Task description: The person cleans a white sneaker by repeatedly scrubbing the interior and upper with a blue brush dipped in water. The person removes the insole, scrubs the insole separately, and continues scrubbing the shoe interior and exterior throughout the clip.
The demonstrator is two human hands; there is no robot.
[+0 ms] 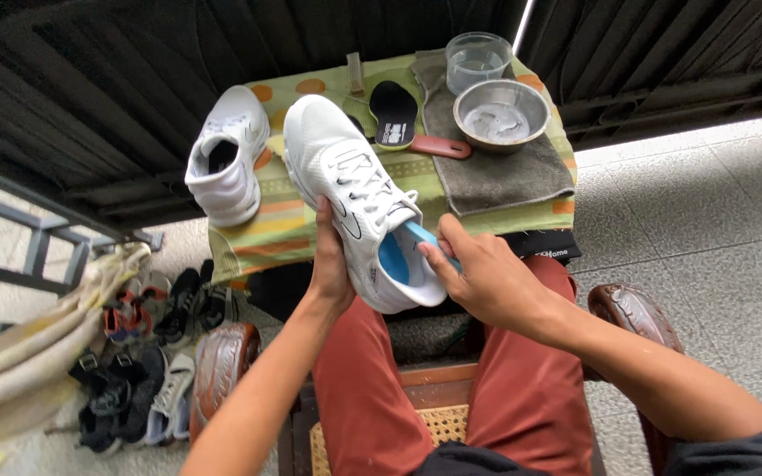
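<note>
A second white shoe (225,167) lies on its side at the left edge of the worktop (275,229), which is covered by a green cloth with orange spots and stripes. A black insole (394,113) lies near the middle, touching a reddish shoehorn (438,147). A grey towel (504,181) on the right carries a steel bowl (501,115) of water, with a clear cup (476,60) just behind it. Sandals and shoes (147,353) are heaped on the floor at the left, beside pale folded fabric (37,348). Carved wooden armrests (222,361) flank a cane seat (443,423).
</note>
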